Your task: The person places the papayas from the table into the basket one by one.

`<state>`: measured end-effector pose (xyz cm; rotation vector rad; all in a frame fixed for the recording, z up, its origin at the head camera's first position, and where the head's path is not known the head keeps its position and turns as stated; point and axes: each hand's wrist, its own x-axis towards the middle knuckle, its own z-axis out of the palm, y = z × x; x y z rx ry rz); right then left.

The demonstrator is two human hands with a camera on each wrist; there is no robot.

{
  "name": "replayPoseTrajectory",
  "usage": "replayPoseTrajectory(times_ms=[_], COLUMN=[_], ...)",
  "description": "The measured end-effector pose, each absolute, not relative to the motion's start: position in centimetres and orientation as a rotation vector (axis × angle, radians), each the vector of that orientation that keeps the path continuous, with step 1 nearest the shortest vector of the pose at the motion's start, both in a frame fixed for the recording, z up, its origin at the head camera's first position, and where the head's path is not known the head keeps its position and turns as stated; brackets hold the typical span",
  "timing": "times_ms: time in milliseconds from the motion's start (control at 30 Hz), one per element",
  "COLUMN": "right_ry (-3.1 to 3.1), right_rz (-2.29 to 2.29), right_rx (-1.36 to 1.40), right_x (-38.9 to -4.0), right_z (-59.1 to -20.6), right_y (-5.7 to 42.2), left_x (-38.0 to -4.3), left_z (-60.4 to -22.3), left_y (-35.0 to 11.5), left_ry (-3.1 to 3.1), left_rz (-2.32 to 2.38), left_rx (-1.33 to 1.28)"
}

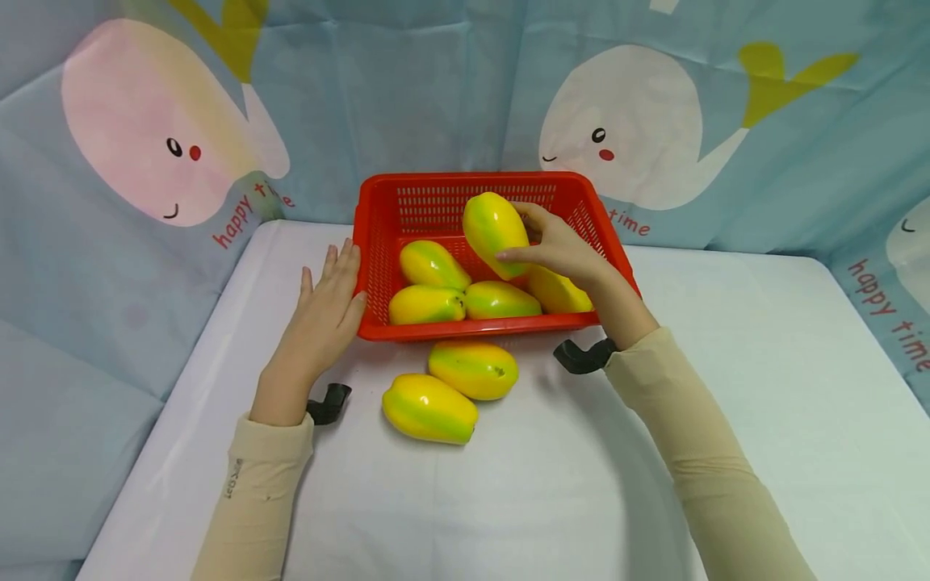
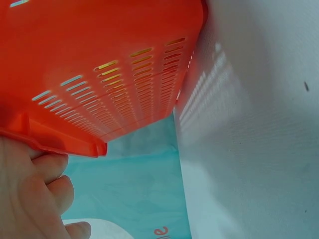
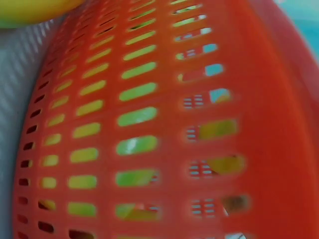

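In the head view a red slotted plastic basket [image 1: 479, 326] stands on the white table. Over its inside, my right hand [image 1: 555, 246] holds a yellow-green mango [image 1: 496, 230] between thumb and fingers. Beneath it in the basket lie several more mangoes, among them one at the left [image 1: 433, 265] and one at the right [image 1: 558, 290]. My left hand [image 1: 324, 311] rests with straight fingers against the basket's left rim; the left wrist view shows that hand [image 2: 32, 194] at the rim too. In the right wrist view the basket's slotted wall [image 3: 164, 99] hides the right hand.
Two mangoes lie on the table in front of the basket, one nearer its wall [image 1: 474, 369] and one closer to me [image 1: 430, 408]. Behind the table hangs a blue cloth [image 1: 429, 97] printed with whales. Dark curved pieces [image 1: 584, 356] stick out at both wrists.
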<state>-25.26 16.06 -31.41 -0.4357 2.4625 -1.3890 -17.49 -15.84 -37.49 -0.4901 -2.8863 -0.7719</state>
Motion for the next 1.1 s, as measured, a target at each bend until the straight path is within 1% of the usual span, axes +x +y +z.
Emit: replayPoseTrajectory(times_ms=[400,833,1100], right_ry=[2.454,2.464,2.495], right_rz=[-1.41,-1.264,-1.189], right_rx=[-0.277,-0.208,-0.137], right_x=[-26.8,-28.2,-28.7], right_z=[-32.5,-32.9,-33.8], right_y=[14.7,13.9,13.6], left_x=[-17.4,-17.6,-17.6], left_z=[-37.2,-37.5,-37.6], left_y=[-15.6,-15.8,-15.8], left_ry=[-2.89,-2.888,-2.891], left_rz=[-0.771,-0.777,-0.776], left_rx=[-0.508,-0.491,-0.484])
